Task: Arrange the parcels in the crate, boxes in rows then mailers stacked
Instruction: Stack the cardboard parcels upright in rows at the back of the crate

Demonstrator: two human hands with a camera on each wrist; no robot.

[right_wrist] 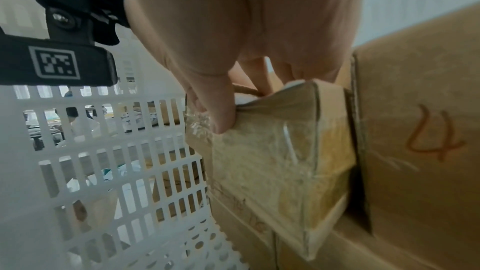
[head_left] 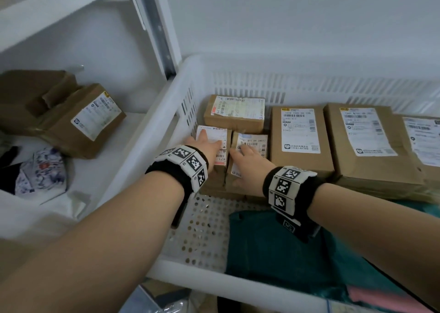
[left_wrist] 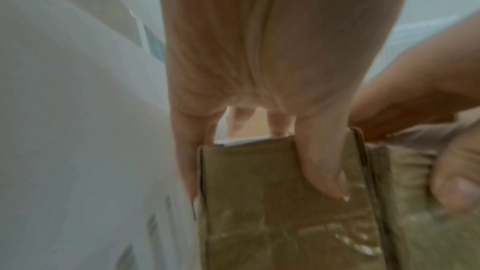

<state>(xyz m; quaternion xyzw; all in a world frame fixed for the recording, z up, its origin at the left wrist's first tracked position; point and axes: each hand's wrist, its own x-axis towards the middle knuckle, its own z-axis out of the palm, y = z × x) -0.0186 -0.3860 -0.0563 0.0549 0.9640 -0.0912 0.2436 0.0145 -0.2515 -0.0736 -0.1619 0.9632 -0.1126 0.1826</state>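
Head view: nearest the camera, a teal mailer is seen lying on the perforated floor of the white crate. Beyond it, two small boxes stand side by side in the crate's left front part. The left small box is held by the left hand, fingers laid over its label and thumb down its near face. The right small box is gripped by the right hand, thumb pressed on its taped front. Behind them a labelled box is set against the far wall, with larger boxes ranged rightward.
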